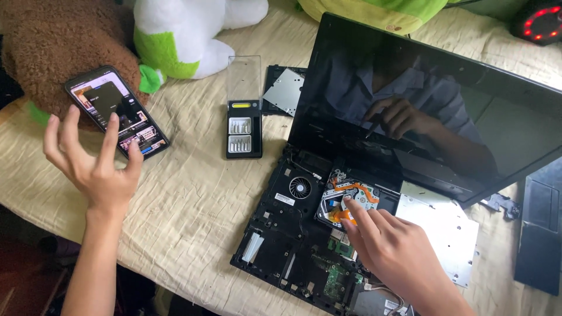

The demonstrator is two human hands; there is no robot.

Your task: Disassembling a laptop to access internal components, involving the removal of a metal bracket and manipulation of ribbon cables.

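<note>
On the cloth-covered bench, my right hand (392, 246) presses one fingertip into the opened black laptop (304, 234); left hand (96, 164), spread, hovers by the black smartphone (117, 111) for reference

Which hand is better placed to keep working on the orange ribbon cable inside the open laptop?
Probably the right hand: its fingertip already rests at the orange ribbon cable. The left hand hovers by the phone.

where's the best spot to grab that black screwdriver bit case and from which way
Grip the bit case across its two long black edges, coming straight down from above. It lies flat on the cloth with its clear lid flipped open at the far end, so pinch the lower tray half; both sides look free for the fingers.
</note>
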